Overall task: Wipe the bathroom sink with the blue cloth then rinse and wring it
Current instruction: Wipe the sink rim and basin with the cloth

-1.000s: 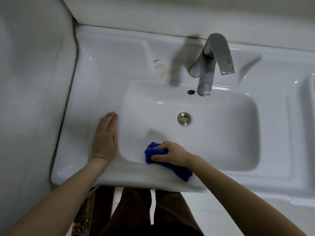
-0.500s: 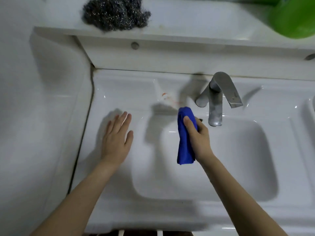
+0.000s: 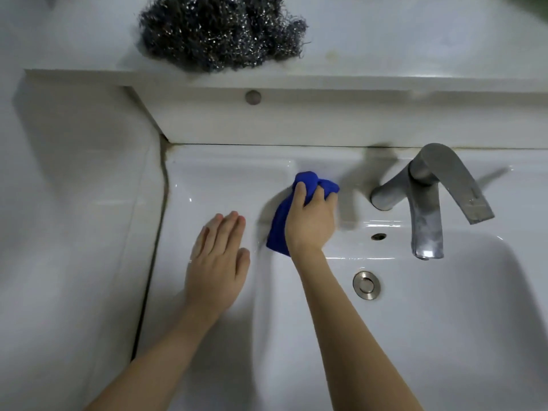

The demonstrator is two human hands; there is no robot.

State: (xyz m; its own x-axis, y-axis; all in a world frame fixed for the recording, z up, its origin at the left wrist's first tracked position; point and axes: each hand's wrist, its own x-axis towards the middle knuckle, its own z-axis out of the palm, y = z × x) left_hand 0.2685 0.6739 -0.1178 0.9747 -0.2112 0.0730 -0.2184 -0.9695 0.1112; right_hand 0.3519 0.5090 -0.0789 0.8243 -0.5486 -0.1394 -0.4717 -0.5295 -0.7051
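Observation:
My right hand (image 3: 311, 221) grips the bunched blue cloth (image 3: 278, 223) and presses it onto the back ledge of the white sink (image 3: 225, 179), left of the grey tap (image 3: 427, 197). The cloth's lower end hangs over the basin's back-left rim. My left hand (image 3: 218, 262) lies flat with straight fingers on the sink's left deck, beside the basin and holding nothing. The basin's metal drain (image 3: 366, 285) sits below the tap spout, with the overflow hole (image 3: 378, 236) above it.
A dark steel-wool scourer (image 3: 222, 31) sits on the white shelf (image 3: 385, 81) above the sink. A tiled wall (image 3: 74, 203) closes off the left side. The tap's handle juts out to the right over the basin.
My right hand carried the cloth from the basin's front rim up to the back ledge left of the tap, over the orange stain. The view tilted upward; my left hand stayed flat on the deck.

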